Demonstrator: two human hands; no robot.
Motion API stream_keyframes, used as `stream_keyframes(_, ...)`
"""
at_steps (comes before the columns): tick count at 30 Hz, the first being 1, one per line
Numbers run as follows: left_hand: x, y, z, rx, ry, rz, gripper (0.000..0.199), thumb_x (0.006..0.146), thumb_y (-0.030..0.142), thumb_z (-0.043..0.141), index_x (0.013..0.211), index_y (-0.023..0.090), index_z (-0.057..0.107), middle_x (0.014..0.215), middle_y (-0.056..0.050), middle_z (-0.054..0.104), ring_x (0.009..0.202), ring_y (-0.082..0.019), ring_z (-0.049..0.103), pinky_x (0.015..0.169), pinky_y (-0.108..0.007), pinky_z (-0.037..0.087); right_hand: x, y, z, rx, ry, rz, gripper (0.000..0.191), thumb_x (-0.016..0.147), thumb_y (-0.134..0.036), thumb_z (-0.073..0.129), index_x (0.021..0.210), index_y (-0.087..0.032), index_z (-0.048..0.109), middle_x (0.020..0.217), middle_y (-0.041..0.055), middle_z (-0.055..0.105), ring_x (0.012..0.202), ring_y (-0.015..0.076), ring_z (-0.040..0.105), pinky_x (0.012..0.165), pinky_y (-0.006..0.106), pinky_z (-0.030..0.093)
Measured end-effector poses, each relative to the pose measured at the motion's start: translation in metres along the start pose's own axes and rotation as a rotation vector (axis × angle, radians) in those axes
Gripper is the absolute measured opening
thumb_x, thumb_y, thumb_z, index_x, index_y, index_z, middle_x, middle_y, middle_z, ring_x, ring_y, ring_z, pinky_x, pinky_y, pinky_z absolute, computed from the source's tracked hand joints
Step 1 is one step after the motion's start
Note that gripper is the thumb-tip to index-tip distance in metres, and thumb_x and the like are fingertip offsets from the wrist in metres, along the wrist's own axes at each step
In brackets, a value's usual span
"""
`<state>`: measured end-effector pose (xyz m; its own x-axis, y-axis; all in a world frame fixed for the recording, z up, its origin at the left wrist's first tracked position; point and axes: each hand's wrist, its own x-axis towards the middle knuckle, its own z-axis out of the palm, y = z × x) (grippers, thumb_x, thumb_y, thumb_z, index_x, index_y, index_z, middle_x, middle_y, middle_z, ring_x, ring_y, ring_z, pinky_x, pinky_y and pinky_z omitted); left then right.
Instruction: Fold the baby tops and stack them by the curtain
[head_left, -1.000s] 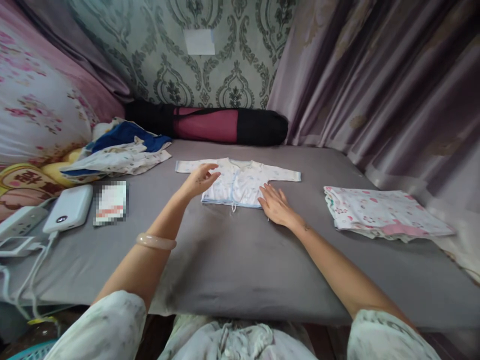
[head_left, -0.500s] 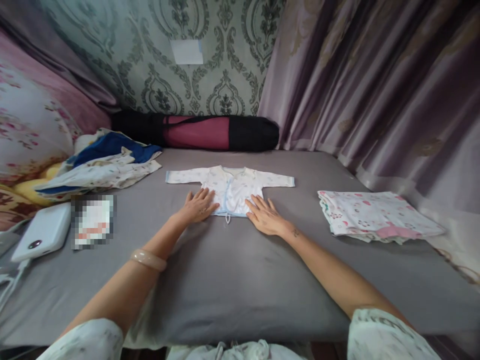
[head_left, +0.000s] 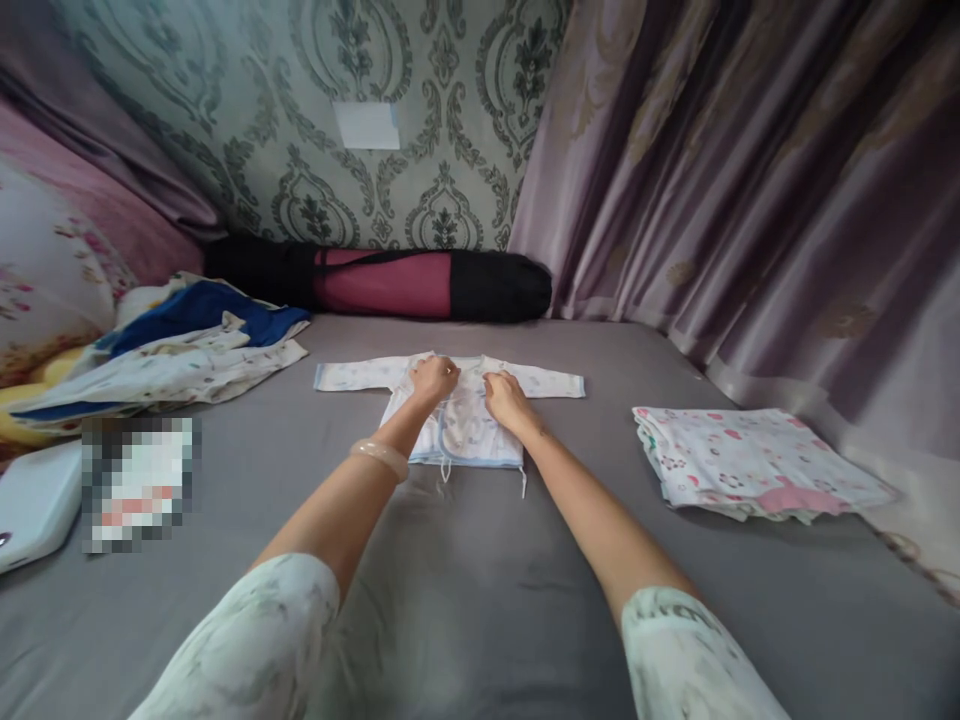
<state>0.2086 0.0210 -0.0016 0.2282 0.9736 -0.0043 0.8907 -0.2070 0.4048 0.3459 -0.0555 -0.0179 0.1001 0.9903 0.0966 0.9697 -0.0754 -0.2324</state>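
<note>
Left hand (head_left: 437, 379) and right hand (head_left: 507, 402) outstretched, fingers curled, grip unclear, over a white, blue-trimmed, long-sleeved cloth top (head_left: 478, 437)

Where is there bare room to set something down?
Bare bedsheet: between the forearms, below the baby shirt, and between it and the folded printed cloth. Crowded: the shirt, under left hand and right hand; the left side, with rumpled clothes, a pixelated item and power bank.

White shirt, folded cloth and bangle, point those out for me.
White shirt (head_left: 469, 428), head view: its front, below the hands.
Folded cloth (head_left: 750, 455), head view: middle of its top.
Bangle (head_left: 381, 455), head view: the band's upper side.
</note>
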Motion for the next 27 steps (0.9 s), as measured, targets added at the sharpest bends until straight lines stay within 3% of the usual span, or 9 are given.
stream_keyframes(5,0.018,0.012,0.011,0.071,-0.046,-0.001,0.035,0.091,0.038,0.045,0.103,0.022,0.074,0.121,-0.015,0.067,0.124,-0.034,0.050,0.098,-0.048,0.039,0.008,-0.009,0.014,-0.039,0.008,0.132,0.040,0.097,-0.022,0.033,0.129,-0.017,0.057,0.122,0.0177,0.057,0.114,0.0284,0.053,0.092,0.037,0.042)
stream_keyframes(11,0.032,0.015,0.017,0.091,-0.152,-0.078,0.028,0.079,0.030,0.058,0.100,0.017,0.073,0.120,-0.017,0.066,0.125,-0.035,0.049,0.098,-0.044,0.039,0.005,-0.010,0.022,-0.048,0.045,0.129,0.043,0.097,-0.023,0.031,0.132,-0.017,0.055,0.121,0.0187,0.054,0.112,0.0308,0.051,0.091,0.040,0.039)
stream_keyframes(14,0.030,0.013,0.020,0.098,-0.115,-0.060,0.028,0.077,0.026,0.059,0.099,0.016,0.072,0.117,-0.017,0.067,0.122,-0.035,0.051,0.095,-0.043,0.039,0.006,-0.009,0.023,-0.050,0.025,0.121,0.045,0.096,-0.024,0.032,0.136,-0.021,0.053,0.121,0.0173,0.054,0.111,0.0308,0.051,0.090,0.040,0.040)
stream_keyframes(17,0.019,0.014,0.023,0.152,0.023,0.033,0.029,0.082,0.026,0.053,0.102,0.013,0.070,0.115,-0.018,0.066,0.118,-0.035,0.052,0.095,-0.044,0.039,0.007,-0.008,0.023,-0.059,0.026,0.113,0.047,0.097,-0.026,0.033,0.140,-0.023,0.050,0.121,0.0158,0.054,0.111,0.0304,0.052,0.090,0.039,0.041)
stream_keyframes(21,0.004,0.021,0.024,0.262,0.133,0.183,0.034,0.084,0.013,0.045,0.114,0.010,0.062,0.119,-0.019,0.062,0.116,-0.032,0.051,0.094,-0.043,0.039,0.011,-0.002,0.016,-0.048,-0.025,0.086,0.046,0.096,-0.027,0.035,0.140,-0.025,0.050,0.121,0.0146,0.056,0.111,0.0292,0.055,0.090,0.038,0.043)
stream_keyframes(24,-0.004,0.023,0.025,0.294,0.116,0.370,0.036,0.084,0.008,0.041,0.114,0.013,0.061,0.121,-0.017,0.061,0.118,-0.029,0.050,0.098,-0.043,0.037,0.021,0.007,0.007,-0.013,-0.072,0.059,0.045,0.095,-0.019,0.035,0.135,-0.024,0.055,0.124,0.0132,0.059,0.115,0.0262,0.055,0.092,0.035,0.042)
stream_keyframes(27,-0.012,0.018,0.033,0.302,0.048,0.519,0.035,0.092,0.017,0.037,0.117,0.015,0.061,0.127,-0.015,0.059,0.129,-0.028,0.044,0.111,-0.045,0.025,0.032,0.017,0.005,-0.032,0.022,0.013,0.048,0.094,-0.014,0.032,0.137,-0.020,0.052,0.135,0.0124,0.056,0.125,0.0250,0.048,0.102,0.037,0.036)
